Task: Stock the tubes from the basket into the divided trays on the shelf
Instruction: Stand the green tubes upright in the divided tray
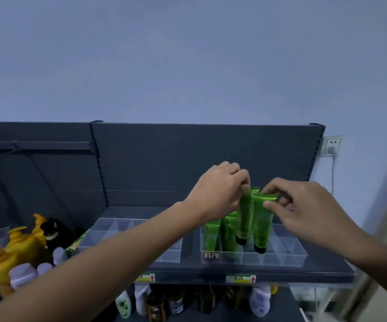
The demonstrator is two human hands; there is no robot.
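Green tubes [261,226] pinched in left hand [220,189] and right hand [304,210] fingers, above clear tray [289,260], print blurred

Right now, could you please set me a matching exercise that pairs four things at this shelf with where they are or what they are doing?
Things:
1 left hand
2 right divided tray
3 yellow bottles
4 wall socket

Descriptions:
A on the wall to the right of the shelf
B holds standing green tubes
C pinches the top of one green tube
D stand to the left of the left tray

Pairs: 1-C; 2-B; 3-D; 4-A.
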